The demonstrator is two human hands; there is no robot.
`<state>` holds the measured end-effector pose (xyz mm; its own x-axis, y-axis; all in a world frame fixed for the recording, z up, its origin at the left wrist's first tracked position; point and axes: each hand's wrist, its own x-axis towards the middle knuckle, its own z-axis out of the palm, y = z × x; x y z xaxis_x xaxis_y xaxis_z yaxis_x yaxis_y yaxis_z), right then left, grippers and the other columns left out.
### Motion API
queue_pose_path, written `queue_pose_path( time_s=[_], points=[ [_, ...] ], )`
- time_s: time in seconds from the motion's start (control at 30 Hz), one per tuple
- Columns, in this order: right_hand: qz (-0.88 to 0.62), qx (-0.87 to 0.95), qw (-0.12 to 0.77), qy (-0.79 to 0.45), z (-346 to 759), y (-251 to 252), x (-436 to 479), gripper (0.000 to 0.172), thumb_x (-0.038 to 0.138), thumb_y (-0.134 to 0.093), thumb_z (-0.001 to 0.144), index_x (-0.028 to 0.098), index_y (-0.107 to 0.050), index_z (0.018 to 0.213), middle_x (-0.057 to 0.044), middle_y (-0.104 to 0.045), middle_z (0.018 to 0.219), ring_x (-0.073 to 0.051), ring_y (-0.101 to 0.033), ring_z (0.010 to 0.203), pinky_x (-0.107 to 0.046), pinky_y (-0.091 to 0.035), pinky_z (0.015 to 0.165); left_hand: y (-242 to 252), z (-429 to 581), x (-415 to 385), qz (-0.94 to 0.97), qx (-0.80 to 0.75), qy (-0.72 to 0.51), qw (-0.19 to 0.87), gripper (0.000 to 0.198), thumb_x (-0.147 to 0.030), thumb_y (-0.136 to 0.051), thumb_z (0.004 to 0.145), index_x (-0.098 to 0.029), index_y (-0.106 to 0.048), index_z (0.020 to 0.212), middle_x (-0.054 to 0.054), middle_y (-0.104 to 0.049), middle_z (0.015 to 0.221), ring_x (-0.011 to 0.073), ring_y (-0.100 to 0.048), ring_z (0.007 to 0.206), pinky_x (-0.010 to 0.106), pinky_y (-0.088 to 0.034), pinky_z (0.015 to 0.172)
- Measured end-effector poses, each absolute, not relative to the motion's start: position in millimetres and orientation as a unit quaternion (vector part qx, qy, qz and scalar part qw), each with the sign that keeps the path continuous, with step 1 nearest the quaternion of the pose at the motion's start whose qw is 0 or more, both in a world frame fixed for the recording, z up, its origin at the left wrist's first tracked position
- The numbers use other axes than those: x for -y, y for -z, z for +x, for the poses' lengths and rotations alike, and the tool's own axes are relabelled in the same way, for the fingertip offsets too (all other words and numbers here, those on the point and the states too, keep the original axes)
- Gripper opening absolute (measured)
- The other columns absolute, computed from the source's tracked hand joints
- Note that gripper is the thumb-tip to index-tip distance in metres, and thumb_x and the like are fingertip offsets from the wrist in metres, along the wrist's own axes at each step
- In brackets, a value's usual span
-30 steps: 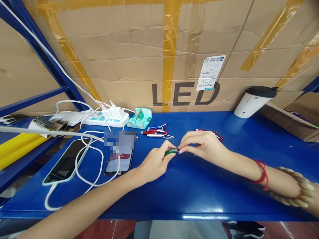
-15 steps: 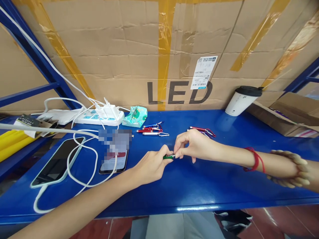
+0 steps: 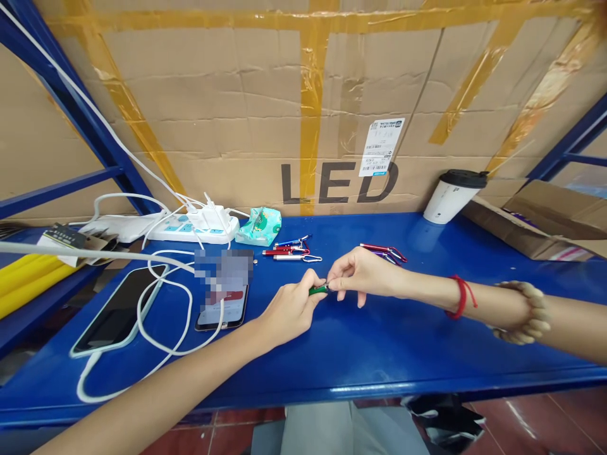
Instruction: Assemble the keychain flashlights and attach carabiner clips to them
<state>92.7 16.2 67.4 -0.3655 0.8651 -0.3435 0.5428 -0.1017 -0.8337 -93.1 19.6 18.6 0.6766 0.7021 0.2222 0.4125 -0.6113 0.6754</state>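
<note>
A small green keychain flashlight (image 3: 318,290) is pinched between my two hands just above the blue table. My left hand (image 3: 293,308) is closed around its green body. The thumb and fingertips of my right hand (image 3: 359,275) grip its silver end, whose exact shape the fingers hide. Beyond my left hand lies a group of similar flashlights, red, silver and blue, with carabiner clips; the silver one (image 3: 287,258) is nearest. Past my right hand, a red flashlight (image 3: 372,246) lies beside purple ones partly covered by that hand.
On the left are a white-edged phone (image 3: 116,313), a second phone (image 3: 222,309), looping white cables and a power strip (image 3: 190,235). A turquoise tissue pack (image 3: 258,226) sits behind. At right stand a lidded cup (image 3: 453,197) and an open cardboard box (image 3: 535,234). A large carton (image 3: 227,126) backs the table (image 3: 403,347).
The view has shifted slightly. My hands stay together on the green flashlight, and more of its green body shows between the fingers.
</note>
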Motion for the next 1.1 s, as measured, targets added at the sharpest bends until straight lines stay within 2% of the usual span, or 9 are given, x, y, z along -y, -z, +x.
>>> queue_pose_path(
  time_s=[0.17, 0.37, 0.47, 0.83, 0.97, 1.1],
  points=[
    [-0.568, 0.573, 0.166, -0.567, 89, -66, -9, 0.065, 0.060, -0.065, 0.056, 0.009, -0.061, 0.094, -0.005, -0.061, 0.089, 0.000, -0.055, 0.062, -0.008, -0.046, 0.044, -17, -92, -20, 0.865, -0.345, -0.243, 0.271, 0.004, -0.022, -0.032, 0.088, -0.022, -0.031, 0.084, -0.001, -0.055, 0.065, 0.0170, -0.054, 0.052, 0.024, -0.034, 0.053],
    [-0.582, 0.459, 0.178, -0.647, 88, -61, -13, 0.046, 0.047, -0.065, 0.066, 0.016, -0.059, 0.099, -0.001, -0.059, 0.097, 0.004, -0.054, 0.064, -0.005, -0.043, 0.051, -15, -90, -23, 0.864, -0.369, -0.241, 0.244, 0.001, -0.022, -0.034, 0.087, -0.021, -0.034, 0.087, 0.002, -0.059, 0.070, 0.0212, -0.058, 0.058, 0.026, -0.033, 0.054],
    [-0.579, 0.442, 0.177, -0.662, 89, -58, -14, 0.041, 0.044, -0.061, 0.071, 0.018, -0.057, 0.102, -0.001, -0.058, 0.099, 0.006, -0.053, 0.063, -0.004, -0.042, 0.052, -15, -88, -23, 0.860, -0.376, -0.246, 0.242, 0.006, -0.023, -0.034, 0.088, -0.021, -0.036, 0.093, 0.003, -0.060, 0.074, 0.0218, -0.060, 0.061, 0.027, -0.034, 0.056],
    [-0.564, 0.495, 0.218, -0.624, 98, -62, -14, 0.048, 0.051, -0.064, 0.066, 0.019, -0.059, 0.102, -0.003, -0.056, 0.108, 0.003, -0.054, 0.068, -0.004, -0.042, 0.048, -18, -85, -24, 0.848, -0.370, -0.255, 0.282, 0.022, -0.029, -0.034, 0.091, -0.022, -0.036, 0.112, 0.000, -0.058, 0.072, 0.0179, -0.058, 0.063, 0.026, -0.038, 0.061],
    [-0.536, 0.553, 0.251, -0.586, 98, -62, -11, 0.056, 0.054, -0.063, 0.064, 0.025, -0.055, 0.112, -0.002, -0.058, 0.103, 0.000, -0.056, 0.072, -0.007, -0.047, 0.046, -19, -84, -25, 0.843, -0.373, -0.248, 0.296, 0.026, -0.032, -0.034, 0.091, -0.021, -0.035, 0.115, -0.001, -0.056, 0.069, 0.0172, -0.056, 0.061, 0.026, -0.038, 0.061],
    [-0.524, 0.582, 0.278, -0.556, 95, -52, -11, 0.064, 0.055, -0.063, 0.063, 0.016, -0.056, 0.113, -0.006, -0.061, 0.098, -0.006, -0.061, 0.076, -0.012, -0.051, 0.048, -17, -84, -26, 0.843, -0.365, -0.243, 0.312, 0.028, -0.033, -0.034, 0.091, -0.021, -0.031, 0.116, -0.002, -0.056, 0.070, 0.0157, -0.055, 0.060, 0.025, -0.038, 0.060]
  ],
)
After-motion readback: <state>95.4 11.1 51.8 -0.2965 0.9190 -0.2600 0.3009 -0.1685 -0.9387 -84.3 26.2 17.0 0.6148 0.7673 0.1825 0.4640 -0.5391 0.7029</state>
